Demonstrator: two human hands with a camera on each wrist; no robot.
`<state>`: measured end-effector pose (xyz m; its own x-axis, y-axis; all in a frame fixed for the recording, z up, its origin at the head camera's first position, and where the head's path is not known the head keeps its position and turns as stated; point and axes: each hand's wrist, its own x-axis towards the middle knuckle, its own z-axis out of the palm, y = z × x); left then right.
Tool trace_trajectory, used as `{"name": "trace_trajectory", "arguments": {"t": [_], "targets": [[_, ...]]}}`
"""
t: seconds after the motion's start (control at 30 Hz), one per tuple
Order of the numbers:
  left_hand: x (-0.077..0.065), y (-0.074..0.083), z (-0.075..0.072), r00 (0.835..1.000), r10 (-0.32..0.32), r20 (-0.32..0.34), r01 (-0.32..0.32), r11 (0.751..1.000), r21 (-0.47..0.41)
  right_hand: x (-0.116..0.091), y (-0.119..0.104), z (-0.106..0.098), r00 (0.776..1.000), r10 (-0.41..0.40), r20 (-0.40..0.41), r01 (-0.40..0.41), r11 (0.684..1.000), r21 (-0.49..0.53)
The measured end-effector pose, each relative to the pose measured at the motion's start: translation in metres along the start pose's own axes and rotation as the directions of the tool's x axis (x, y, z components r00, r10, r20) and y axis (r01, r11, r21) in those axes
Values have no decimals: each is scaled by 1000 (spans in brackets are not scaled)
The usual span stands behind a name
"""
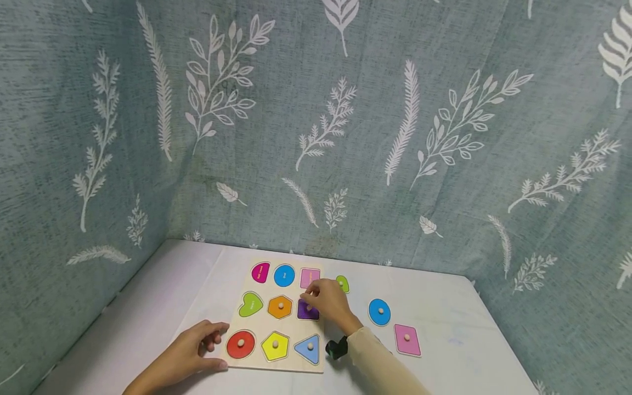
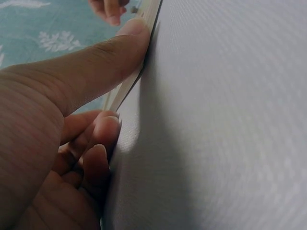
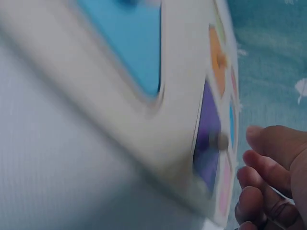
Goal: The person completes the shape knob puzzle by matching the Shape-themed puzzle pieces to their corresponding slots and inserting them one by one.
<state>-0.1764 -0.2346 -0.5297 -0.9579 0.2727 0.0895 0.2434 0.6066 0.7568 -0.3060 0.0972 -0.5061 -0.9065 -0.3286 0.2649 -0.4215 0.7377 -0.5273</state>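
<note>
A wooden shape puzzle board (image 1: 288, 367) lies on the table. My left hand (image 1: 190, 348) touches its left edge and near corner with thumb and bent fingers; the left wrist view shows the thumb (image 2: 110, 60) against the edge. My right hand (image 1: 328, 302) hovers over the purple square (image 1: 307, 314), which sits in its slot. In the right wrist view its fingers (image 3: 271, 141) stand apart from the square's knob (image 3: 220, 142), holding nothing. Knobbed red circle (image 1: 240, 344), yellow pentagon (image 1: 275, 346), blue triangle (image 1: 308, 349) and orange hexagon (image 1: 280, 307) pieces also sit in the board.
Right of the board lie a blue oval piece (image 1: 379, 312), a pink piece (image 1: 407, 340) and a partly hidden green piece (image 1: 343, 283). A black object (image 1: 337, 348) shows by the right wrist. Patterned grey-green cloth (image 1: 316, 164) hangs behind the white table (image 1: 459, 329).
</note>
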Motion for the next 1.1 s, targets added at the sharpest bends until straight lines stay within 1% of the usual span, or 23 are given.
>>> {"name": "trace_trajectory", "arguments": {"t": [0.13, 0.27, 0.47, 0.6, 0.8, 0.97, 1.1], "targets": [[0, -1, -1, 1000, 5, 2, -5, 1000, 1, 3, 10, -10, 1000, 14, -15, -14, 999, -31], [0, -2, -1, 1000, 2, -2, -2, 1000, 8, 5, 21, -18, 999, 23, -39, -24, 999, -37], [2, -1, 0, 999, -48, -4, 48, 999, -2, 7, 39, -27, 996, 37, -85, -40, 999, -32], [1, 0, 1, 999, -45, -2, 45, 999, 6, 9, 48, -31, 993, 65, -96, -67, 997, -25], [0, 1, 0, 999, -41, -2, 41, 999, 4, 13, 56, -34, 988, 102, -118, -104, 995, -12], [0, 0, 1, 999, -49, -2, 49, 999, -5, 15, 62, -33, 980, 165, -115, -164, 986, 17], [0, 0, 0, 999, -52, -2, 52, 999, -5, 17, 63, -31, 974, 194, -121, -193, 981, 14]]}}
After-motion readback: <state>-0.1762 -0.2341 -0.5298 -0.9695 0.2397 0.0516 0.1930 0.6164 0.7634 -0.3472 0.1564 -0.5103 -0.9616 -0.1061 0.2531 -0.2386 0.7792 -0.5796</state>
